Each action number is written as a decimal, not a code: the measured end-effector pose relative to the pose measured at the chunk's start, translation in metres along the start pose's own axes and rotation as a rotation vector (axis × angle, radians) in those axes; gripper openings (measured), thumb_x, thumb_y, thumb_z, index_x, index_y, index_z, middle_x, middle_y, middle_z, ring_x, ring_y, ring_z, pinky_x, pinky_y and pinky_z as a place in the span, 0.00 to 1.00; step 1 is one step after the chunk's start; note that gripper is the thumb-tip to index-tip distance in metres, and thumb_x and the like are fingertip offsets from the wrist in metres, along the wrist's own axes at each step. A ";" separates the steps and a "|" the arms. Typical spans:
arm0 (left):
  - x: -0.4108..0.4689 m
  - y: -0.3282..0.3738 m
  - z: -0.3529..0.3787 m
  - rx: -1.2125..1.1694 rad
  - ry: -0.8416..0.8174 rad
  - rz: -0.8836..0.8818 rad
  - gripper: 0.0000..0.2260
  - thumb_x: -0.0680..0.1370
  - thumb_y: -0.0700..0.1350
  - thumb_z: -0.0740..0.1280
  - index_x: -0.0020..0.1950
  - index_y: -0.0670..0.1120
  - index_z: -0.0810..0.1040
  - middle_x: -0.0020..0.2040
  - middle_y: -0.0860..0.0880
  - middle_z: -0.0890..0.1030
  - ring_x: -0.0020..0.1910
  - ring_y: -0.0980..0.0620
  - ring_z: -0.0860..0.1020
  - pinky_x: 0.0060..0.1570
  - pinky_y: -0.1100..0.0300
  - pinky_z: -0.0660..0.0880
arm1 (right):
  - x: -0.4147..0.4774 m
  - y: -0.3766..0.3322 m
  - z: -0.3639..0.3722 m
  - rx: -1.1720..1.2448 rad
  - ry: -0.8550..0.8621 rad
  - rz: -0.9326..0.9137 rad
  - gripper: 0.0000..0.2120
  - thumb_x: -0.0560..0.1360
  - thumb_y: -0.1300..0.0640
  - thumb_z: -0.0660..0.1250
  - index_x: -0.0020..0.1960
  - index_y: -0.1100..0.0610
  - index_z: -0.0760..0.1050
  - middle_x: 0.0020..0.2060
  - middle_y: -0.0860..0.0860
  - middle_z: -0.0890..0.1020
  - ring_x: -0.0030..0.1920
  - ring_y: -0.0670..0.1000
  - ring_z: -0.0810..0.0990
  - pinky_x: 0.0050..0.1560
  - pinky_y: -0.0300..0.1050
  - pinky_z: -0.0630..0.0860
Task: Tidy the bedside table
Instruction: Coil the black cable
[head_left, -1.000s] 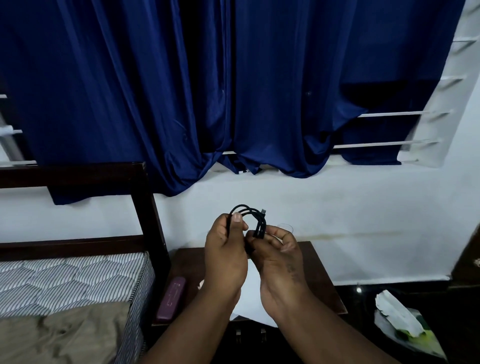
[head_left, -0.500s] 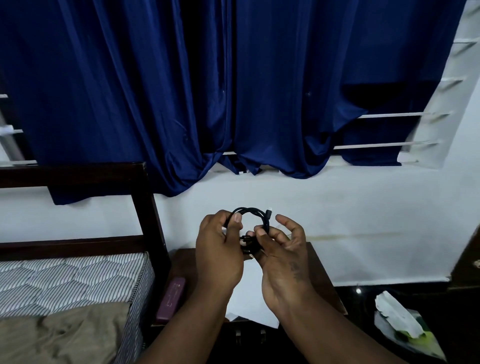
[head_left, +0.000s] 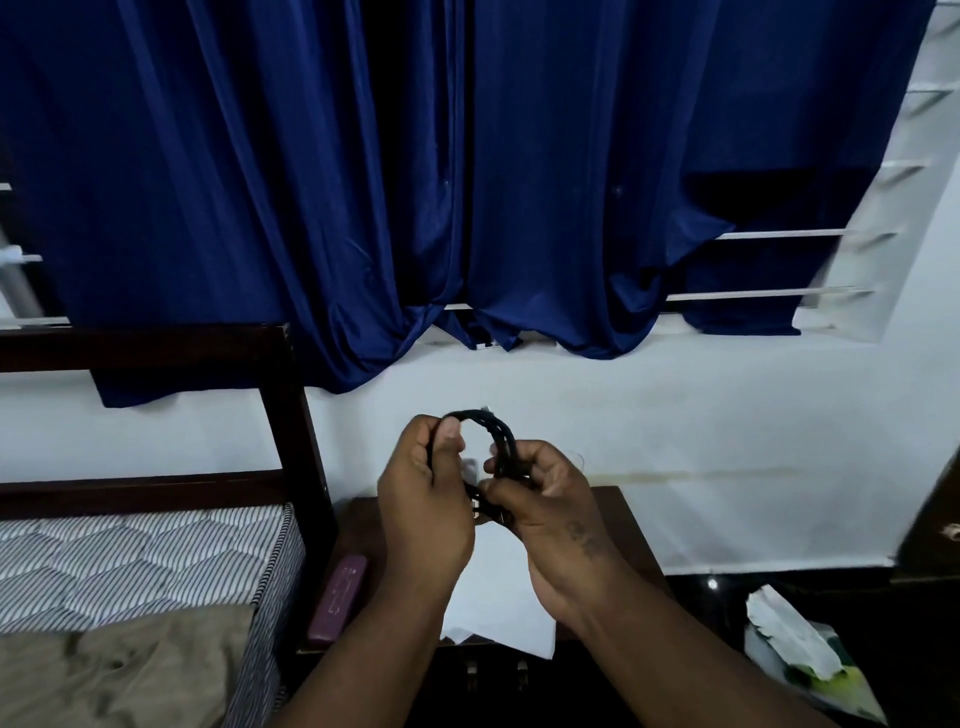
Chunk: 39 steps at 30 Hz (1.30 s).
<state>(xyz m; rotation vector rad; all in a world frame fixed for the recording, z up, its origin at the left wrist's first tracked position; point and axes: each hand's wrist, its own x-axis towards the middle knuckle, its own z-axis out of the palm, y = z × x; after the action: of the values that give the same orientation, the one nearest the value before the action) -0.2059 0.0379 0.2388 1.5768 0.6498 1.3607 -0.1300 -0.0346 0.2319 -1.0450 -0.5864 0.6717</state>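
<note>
Dark wooden worktop (head_left: 631, 525) wedged between bed (head_left: 140, 551) and open floor at right, white paper (head_left: 498, 597) overhanging its front edge, maroon case (head_left: 338, 597) along left edge; above it, black coiled cable (head_left: 501, 439) pinched by closed left hand (head_left: 423, 514) and right hand (head_left: 553, 506).
</note>
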 end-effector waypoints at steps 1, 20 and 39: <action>0.001 0.001 0.000 -0.005 0.026 0.005 0.14 0.85 0.47 0.60 0.41 0.46 0.73 0.28 0.56 0.75 0.28 0.60 0.73 0.28 0.59 0.74 | 0.000 0.003 -0.001 -0.010 -0.005 0.003 0.10 0.73 0.70 0.73 0.54 0.65 0.78 0.43 0.59 0.85 0.44 0.57 0.83 0.50 0.55 0.81; 0.017 -0.018 -0.015 -0.299 0.100 -0.445 0.19 0.83 0.51 0.66 0.35 0.43 0.73 0.21 0.55 0.74 0.20 0.56 0.71 0.23 0.64 0.68 | 0.001 0.039 0.003 -0.069 -0.140 0.096 0.15 0.75 0.69 0.73 0.60 0.60 0.78 0.52 0.62 0.87 0.48 0.55 0.86 0.50 0.52 0.83; 0.064 -0.157 -0.106 -0.086 -0.138 -0.797 0.07 0.83 0.35 0.64 0.55 0.40 0.81 0.49 0.42 0.87 0.45 0.48 0.85 0.42 0.57 0.81 | 0.108 0.172 0.026 -0.087 -0.020 0.483 0.17 0.75 0.69 0.73 0.63 0.66 0.77 0.57 0.65 0.85 0.55 0.60 0.85 0.41 0.42 0.84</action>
<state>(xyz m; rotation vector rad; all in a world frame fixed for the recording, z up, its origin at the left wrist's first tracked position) -0.2644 0.1927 0.1260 1.1302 0.9798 0.6660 -0.1153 0.1191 0.0976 -1.2776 -0.3818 1.0867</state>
